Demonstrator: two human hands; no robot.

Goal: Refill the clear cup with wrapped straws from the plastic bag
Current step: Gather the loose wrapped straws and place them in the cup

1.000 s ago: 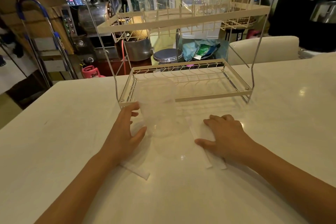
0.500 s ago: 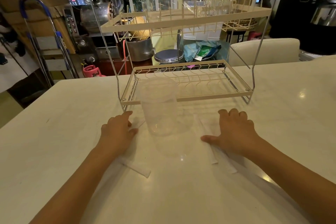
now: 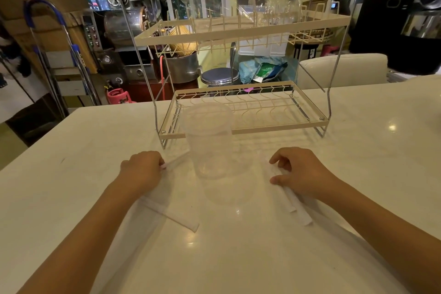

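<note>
I had the left hand (image 3: 140, 169) curled round one wrapped straw (image 3: 175, 163) and the right hand (image 3: 300, 174) pinching two more (image 3: 296, 205), all low on the tabletop (image 3: 71, 174) flanking the empty clear cup (image 3: 210, 141). Light, bendy, slippery paper: I judged a mid-length hold best.

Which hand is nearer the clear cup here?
Left, narrowly. The left hand holds a wrapped straw just left of the clear cup; the right hand sits farther off to its right, on other straws.
</note>
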